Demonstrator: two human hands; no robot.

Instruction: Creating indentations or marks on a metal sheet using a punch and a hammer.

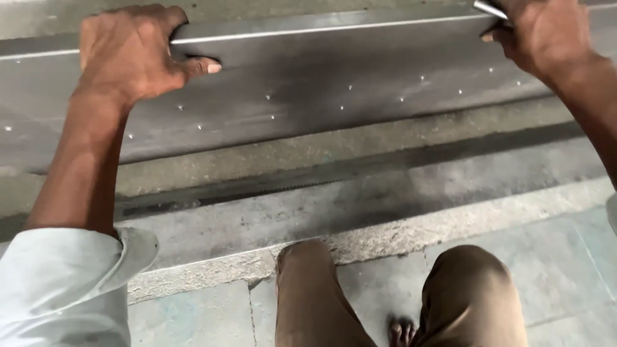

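Observation:
A long grey metal sheet (334, 71) with a folded top edge and a row of small rivet-like dots spans the upper part of the head view. My left hand (132, 54) grips its top edge at the upper left, fingers curled over the fold and thumb pressed on the front face. My right hand (546, 32) grips the same edge at the upper right, partly cut off by the frame. The sheet stands tilted on its lower edge near the floor.
Below the sheet runs a dark groove (334, 177) in the concrete floor (488, 193). My knees in brown trousers (469, 289) and bare toes (402, 331) show at the bottom. A pale rolled sleeve (64, 289) covers my left arm.

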